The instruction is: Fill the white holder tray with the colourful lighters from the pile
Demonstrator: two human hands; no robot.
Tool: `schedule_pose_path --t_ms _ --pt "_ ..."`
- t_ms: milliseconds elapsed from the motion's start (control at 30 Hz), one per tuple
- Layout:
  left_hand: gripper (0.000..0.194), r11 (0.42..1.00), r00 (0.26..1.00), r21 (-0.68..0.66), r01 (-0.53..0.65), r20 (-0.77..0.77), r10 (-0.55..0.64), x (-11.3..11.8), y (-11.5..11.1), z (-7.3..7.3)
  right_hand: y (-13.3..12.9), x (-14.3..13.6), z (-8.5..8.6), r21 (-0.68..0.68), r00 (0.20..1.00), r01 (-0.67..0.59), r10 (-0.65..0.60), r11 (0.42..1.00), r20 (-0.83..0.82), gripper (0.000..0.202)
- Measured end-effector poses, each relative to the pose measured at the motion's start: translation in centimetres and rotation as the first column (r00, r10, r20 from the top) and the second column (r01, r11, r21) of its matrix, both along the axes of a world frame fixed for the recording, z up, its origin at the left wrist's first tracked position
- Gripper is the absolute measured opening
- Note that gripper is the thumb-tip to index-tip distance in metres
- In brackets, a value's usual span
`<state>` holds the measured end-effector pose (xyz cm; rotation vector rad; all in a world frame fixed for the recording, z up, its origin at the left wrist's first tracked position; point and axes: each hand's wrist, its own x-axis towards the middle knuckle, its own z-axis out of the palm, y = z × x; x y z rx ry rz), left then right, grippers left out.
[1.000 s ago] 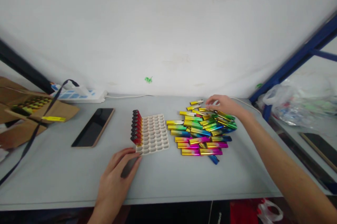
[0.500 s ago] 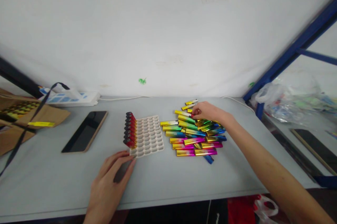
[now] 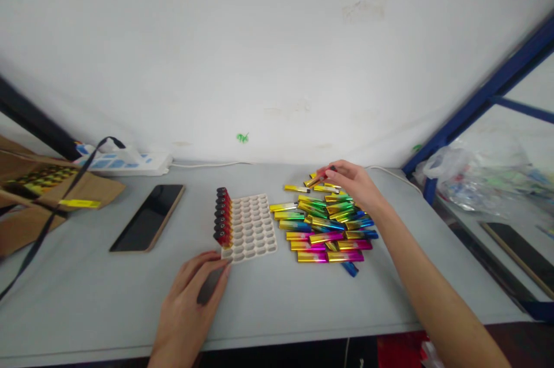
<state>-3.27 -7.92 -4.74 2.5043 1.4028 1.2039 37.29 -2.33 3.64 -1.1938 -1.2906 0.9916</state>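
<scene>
One at a time, and gently: pinning the near corner of the white slotted tray (image 3: 253, 229) with the left hand (image 3: 194, 293), lying flat on the grey table (image 3: 303, 304) at 7 o'clock from the tray, fingers spread and gripping nothing, fingertips just touching the tray's edge. Pressing lightly there, probably enough to stop the tray sliding without tipping the row of red-and-black lighters (image 3: 223, 215) standing upright in the column at its 9 o'clock side.

Reaching past the pile of iridescent lighters (image 3: 329, 229) lying just beside the tray at 3 o'clock, mostly flat and stacked crosswise. Pinching a single gold-and-red lighter (image 3: 317, 178) at the pile's 12 o'clock edge with the right hand (image 3: 352, 183), thumb and fingertips closed narrow around one end, the other fingers curled above the heap. Lifting straight up rather than dragging, since dragging would likely scatter the loose neighbours. Gripping near the end, judging by the standing row, so that the dark cap can point upward in a slot.

Staying clear of the dark phone (image 3: 147, 218) at 9 o'clock from the tray, and, farther off, the white power strip (image 3: 125, 160) at 10 o'clock by the wall.
</scene>
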Motion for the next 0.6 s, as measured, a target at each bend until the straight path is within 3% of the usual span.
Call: schedule_pose_path --t_ms 100,200,400,467,600 --pt "0.020 1.000 1.000 0.001 0.005 0.017 -0.005 0.1 0.0 -0.1 0.0 -3.7 0.0 -0.016 0.968 0.010 -0.014 1.000 -0.249 0.039" --pt "0.019 1.000 0.999 -0.019 0.005 0.044 -0.004 0.3 -0.1 -0.1 0.0 -7.8 0.1 -0.073 0.947 -0.067 0.040 0.995 -0.319 0.041" --pt "0.013 0.998 0.993 -0.063 0.024 0.118 -0.016 0.7 -0.6 0.3 -1.3 -14.7 0.3 -0.124 0.926 -0.318 0.280 0.940 -0.252 0.041" --pt "0.013 0.996 0.989 -0.087 0.035 0.145 -0.022 0.8 -0.8 0.4 -1.7 -16.5 0.1 -0.157 0.938 -0.304 0.267 0.940 -0.219 0.044" --pt "0.012 0.990 0.984 -0.138 0.042 0.176 -0.017 1.0 -1.1 0.6 -2.0 -19.0 -1.2 -0.123 0.989 -0.144 0.140 0.982 -0.038 0.060"
